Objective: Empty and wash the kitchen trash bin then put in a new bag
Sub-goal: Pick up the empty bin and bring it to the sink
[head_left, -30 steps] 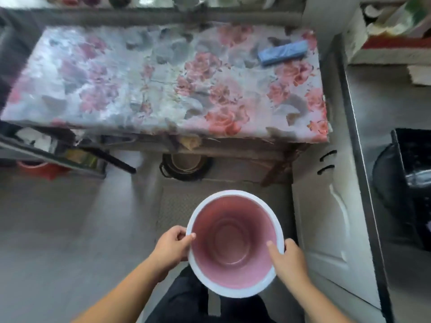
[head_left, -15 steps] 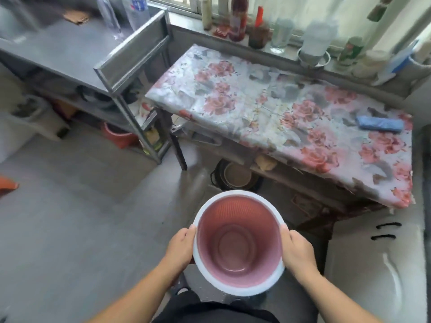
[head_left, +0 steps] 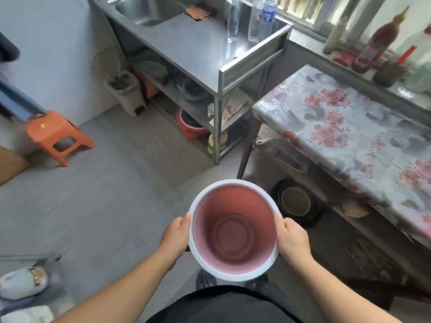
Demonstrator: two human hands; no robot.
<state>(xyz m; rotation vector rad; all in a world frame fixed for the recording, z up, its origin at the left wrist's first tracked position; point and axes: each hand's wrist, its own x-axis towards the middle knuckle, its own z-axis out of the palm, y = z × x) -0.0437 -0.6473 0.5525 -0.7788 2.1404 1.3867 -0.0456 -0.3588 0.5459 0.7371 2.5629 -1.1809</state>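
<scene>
Left hand [head_left: 175, 236]: gripping the left rim of the round pink plastic bin with white rim [head_left: 233, 229]
Right hand [head_left: 294, 238]: clasping its right rim
Bin: hanging upright between both hands, near the floral-clothed table [head_left: 349, 136]

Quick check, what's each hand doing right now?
Left hand: closed on the left side of the pink bin, at its white rim.
Right hand: closed on the bin's right side, at the rim.
</scene>
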